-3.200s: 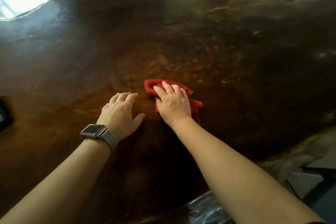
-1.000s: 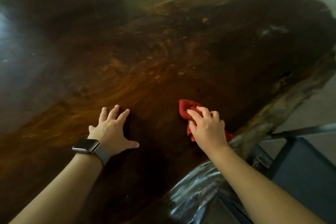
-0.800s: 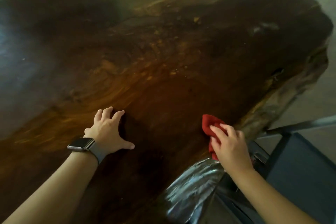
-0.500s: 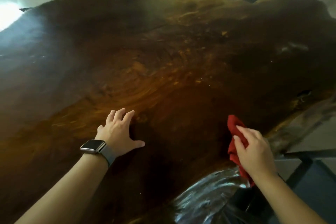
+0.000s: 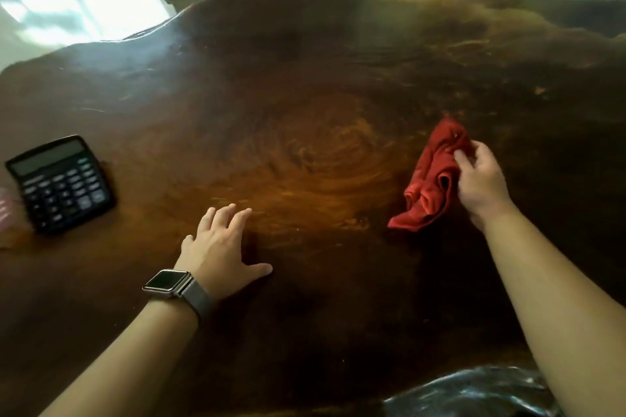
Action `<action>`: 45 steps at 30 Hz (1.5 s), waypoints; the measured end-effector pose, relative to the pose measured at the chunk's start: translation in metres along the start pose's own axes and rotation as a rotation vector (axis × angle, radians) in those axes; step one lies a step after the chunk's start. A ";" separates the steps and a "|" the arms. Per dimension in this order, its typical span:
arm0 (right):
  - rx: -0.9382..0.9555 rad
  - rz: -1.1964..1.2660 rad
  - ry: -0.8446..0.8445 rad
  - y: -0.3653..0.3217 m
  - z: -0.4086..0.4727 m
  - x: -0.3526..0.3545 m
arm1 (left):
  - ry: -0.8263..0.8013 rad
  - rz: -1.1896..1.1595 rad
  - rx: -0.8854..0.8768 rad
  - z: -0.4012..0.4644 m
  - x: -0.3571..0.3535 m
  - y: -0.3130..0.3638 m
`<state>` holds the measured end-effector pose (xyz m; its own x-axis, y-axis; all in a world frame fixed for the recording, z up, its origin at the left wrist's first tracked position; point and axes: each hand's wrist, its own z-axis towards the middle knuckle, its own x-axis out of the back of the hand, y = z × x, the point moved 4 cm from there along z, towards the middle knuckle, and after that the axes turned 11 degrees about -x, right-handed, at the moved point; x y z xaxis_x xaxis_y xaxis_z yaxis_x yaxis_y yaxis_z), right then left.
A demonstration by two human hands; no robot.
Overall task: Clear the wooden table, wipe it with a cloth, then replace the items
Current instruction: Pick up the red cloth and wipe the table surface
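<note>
A crumpled red cloth [image 5: 432, 179] hangs from my right hand [image 5: 481, 184], which grips its right side a little above the dark glossy wooden table [image 5: 305, 95]; the cloth's lower corner seems to touch the wood. My left hand [image 5: 222, 247], with a watch on the wrist, lies flat on the table near the middle, fingers spread and holding nothing. A black calculator [image 5: 61, 181] lies on the table at the far left.
Something pink [image 5: 5, 210] shows at the left frame edge beside the calculator. Shiny silvery fabric [image 5: 474, 393] sits at the table's near edge, bottom right. A bright floor [image 5: 84, 13] lies beyond the far left edge of the table.
My right hand has lifted the cloth from the table's right edge and carried it up and inward. The view has swung left, bringing the calculator into sight. My left hand stays flat.
</note>
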<state>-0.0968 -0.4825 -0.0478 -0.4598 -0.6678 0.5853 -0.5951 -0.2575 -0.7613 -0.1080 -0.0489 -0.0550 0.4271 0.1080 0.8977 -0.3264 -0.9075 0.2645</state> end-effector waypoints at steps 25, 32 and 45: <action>0.661 -0.677 -0.200 -0.063 -0.198 -0.238 | 0.005 -0.037 0.278 -0.088 -0.016 -0.107; 0.909 -0.657 -0.401 -0.073 -0.342 -0.314 | 0.016 -0.079 0.443 -0.178 -0.020 -0.174; 1.412 -0.553 -1.279 -0.019 -0.573 -0.311 | 0.056 -0.158 0.663 -0.281 -0.010 -0.236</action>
<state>-0.3204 0.1301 -0.0552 0.5987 -0.1931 0.7773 0.6659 -0.4192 -0.6171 -0.2726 0.2781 -0.0276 0.3767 0.2645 0.8878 0.3293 -0.9340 0.1386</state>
